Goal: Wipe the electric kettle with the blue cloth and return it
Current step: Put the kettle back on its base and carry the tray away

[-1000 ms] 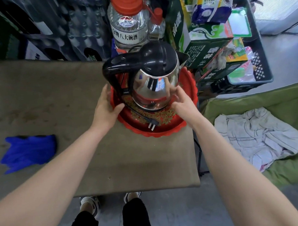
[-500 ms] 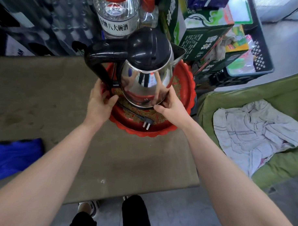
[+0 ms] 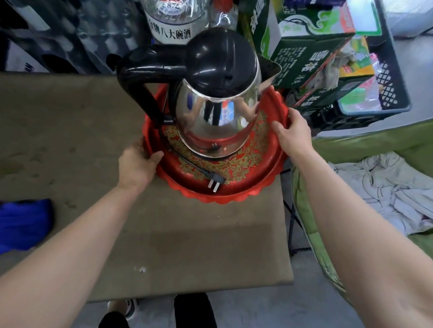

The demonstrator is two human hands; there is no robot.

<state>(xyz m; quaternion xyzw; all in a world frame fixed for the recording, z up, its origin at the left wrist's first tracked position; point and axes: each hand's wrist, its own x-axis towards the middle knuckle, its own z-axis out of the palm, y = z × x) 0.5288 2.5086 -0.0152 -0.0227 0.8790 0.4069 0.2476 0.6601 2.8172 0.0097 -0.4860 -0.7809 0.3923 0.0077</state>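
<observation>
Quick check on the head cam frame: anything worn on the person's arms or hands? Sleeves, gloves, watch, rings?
Nothing visible. Both forearms are bare right to the frame edge, with no sleeve in view. The left hand and right hand carry no gloves; no watch, wristband or ring shows on the sides facing the camera.

The electric kettle [image 3: 215, 100] has a mirror-bright steel body, a black lid and a black handle pointing left. It stands upright on a red tray [image 3: 236, 195] at the table's [image 3: 164, 239] far right corner. The blue cloth [image 3: 19, 226] lies crumpled at the table's left edge, well apart.
</observation>
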